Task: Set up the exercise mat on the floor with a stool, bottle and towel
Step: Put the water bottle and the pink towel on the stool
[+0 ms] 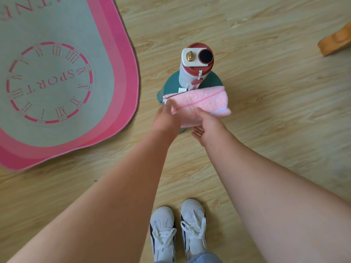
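Wooden floor [247, 54] is carrying a mat [57, 82] at left and a green stool [213, 80] just beside it. Bottle [195, 67] is standing upright on the stool, towel [199, 103] lying folded there; both hands, left [166, 120] and right [209, 128], are pinching the towel's near edge.

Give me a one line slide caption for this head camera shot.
Both hands, left hand and right hand, lay a folded pink towel on the green stool beside the bottle.
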Motion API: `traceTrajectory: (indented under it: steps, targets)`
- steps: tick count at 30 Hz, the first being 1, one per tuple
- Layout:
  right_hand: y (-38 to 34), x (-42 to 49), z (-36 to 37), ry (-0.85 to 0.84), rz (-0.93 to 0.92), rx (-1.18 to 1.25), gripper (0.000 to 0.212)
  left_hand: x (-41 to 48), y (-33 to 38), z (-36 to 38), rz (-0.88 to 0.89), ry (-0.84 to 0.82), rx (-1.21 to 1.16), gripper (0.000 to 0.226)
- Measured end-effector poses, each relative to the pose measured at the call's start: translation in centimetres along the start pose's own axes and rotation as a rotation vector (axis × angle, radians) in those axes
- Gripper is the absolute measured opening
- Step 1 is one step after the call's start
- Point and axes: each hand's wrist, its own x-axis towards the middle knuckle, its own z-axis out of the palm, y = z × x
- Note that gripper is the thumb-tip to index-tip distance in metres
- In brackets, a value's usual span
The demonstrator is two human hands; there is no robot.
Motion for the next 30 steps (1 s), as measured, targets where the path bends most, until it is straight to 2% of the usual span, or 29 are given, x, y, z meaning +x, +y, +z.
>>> traceTrajectory:
  steps: [7, 11, 14, 18, 24, 30]
  targets:
    - [0.3, -1.4, -0.9, 0.051, -0.008, -0.059, 0.048, -2.3, -1.5, -1.4, -0.050, 0.020, -0.007, 0.060]
    - [1.0, -3.0, -1.1, 0.081, 0.008, -0.069, 0.037, -4.1, -2.2, -2.3, -0.100, 0.032, -0.061, 0.060]
    - [1.9, -4.8, -1.0, -0.020, 0.044, -0.074, 0.028, -5.8, -2.9, -3.2, -0.128, 0.047, -0.055, 0.058]
    - [2.8, -8.2, 1.3, -0.198, 0.084, -0.126, 0.031, -8.1, -3.3, -6.1, -0.164, 0.077, -0.022, 0.054]
    - [4.6, -12.0, 7.8, -0.268, 0.068, -0.334, 0.019, -10.4, -6.2, -12.0, -0.185, 0.182, -0.009, 0.048]
    - [8.4, -11.9, 13.2, -0.335, -0.007, -0.591, 0.023, -10.8, -13.1, -16.1, -0.270, 0.291, 0.026, 0.044]
